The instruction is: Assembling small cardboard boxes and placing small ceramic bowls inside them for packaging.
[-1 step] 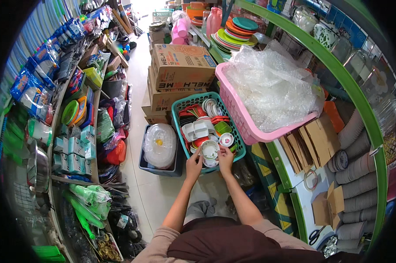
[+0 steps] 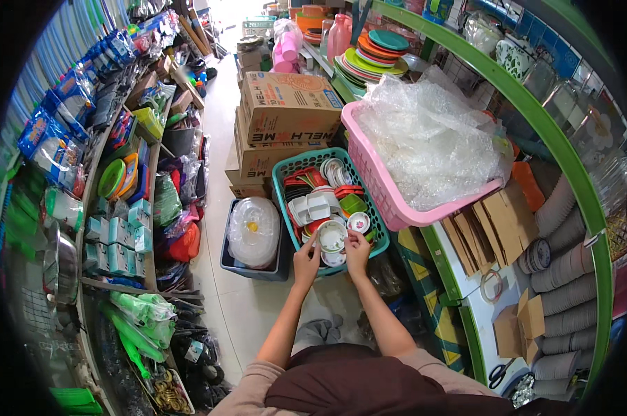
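Both my hands hold a small white bowl (image 2: 332, 237) with a leafy pattern, over the near end of a teal plastic basket (image 2: 281, 182). My left hand (image 2: 306, 263) grips the bowl's left rim, thumb and fingers closed on it. On the opposite rim, my right hand (image 2: 357, 254) pinches the edge. Beside the right fingers sits a flowered small dish (image 2: 358, 222). Farther in lie a white divided dish (image 2: 318, 205), green square dishes (image 2: 354, 202), red dishes (image 2: 348, 188) and a stack of white bowls (image 2: 334, 170). Another patterned dish (image 2: 333, 259) lies below the held bowl.
Left of the basket stands a dark blue bin (image 2: 258, 273) with clear-lidded containers (image 2: 252, 232). Stacked cardboard boxes (image 2: 286, 104) rise behind. A pink basket (image 2: 397, 217) heaped with bubble wrap (image 2: 431, 145) is at the right, beside a green-edged shelf (image 2: 438, 263). Loaded shelves line the left.
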Available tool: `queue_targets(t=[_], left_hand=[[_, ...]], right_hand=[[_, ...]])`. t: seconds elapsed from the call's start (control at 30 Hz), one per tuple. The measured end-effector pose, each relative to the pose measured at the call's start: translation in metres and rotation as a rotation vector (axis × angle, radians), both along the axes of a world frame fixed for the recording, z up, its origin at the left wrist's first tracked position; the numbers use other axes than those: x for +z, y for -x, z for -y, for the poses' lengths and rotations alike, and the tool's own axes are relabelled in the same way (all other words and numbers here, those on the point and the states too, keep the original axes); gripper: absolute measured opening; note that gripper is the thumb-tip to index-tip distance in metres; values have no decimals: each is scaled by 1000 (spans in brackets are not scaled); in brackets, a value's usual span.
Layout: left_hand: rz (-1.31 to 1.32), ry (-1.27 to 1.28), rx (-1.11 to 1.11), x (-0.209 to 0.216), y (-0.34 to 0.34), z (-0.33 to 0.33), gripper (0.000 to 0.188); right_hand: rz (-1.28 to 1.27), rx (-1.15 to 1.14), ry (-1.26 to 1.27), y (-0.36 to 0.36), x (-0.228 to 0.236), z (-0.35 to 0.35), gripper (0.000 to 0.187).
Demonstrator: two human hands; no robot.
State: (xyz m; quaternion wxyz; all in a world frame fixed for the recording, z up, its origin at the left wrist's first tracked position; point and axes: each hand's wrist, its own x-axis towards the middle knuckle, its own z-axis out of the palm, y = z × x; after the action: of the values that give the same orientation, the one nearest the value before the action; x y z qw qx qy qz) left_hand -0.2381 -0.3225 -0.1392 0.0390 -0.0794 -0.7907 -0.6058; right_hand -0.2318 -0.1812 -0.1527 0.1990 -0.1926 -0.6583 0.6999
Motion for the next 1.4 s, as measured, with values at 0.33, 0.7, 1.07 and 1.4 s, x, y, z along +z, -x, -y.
queue_targets(t=[0.33,0.7,1.07,1.4], left_hand=[[-269,-375,170,127,4,-4,33],[-500,-412,-7,216,-28,-49,30],[-373,-542,-457,223,-64,-155,31],[-308,-507,-903,228,-145,-242,31]], right_hand=[[-352,-10,-21,-20,156,20,20],[-588,-145,-53,-78,244,-17,23],[-585,-514,-200,-156,252,-98,16],[-458,-1001,-384,-268,249,-146,11]])
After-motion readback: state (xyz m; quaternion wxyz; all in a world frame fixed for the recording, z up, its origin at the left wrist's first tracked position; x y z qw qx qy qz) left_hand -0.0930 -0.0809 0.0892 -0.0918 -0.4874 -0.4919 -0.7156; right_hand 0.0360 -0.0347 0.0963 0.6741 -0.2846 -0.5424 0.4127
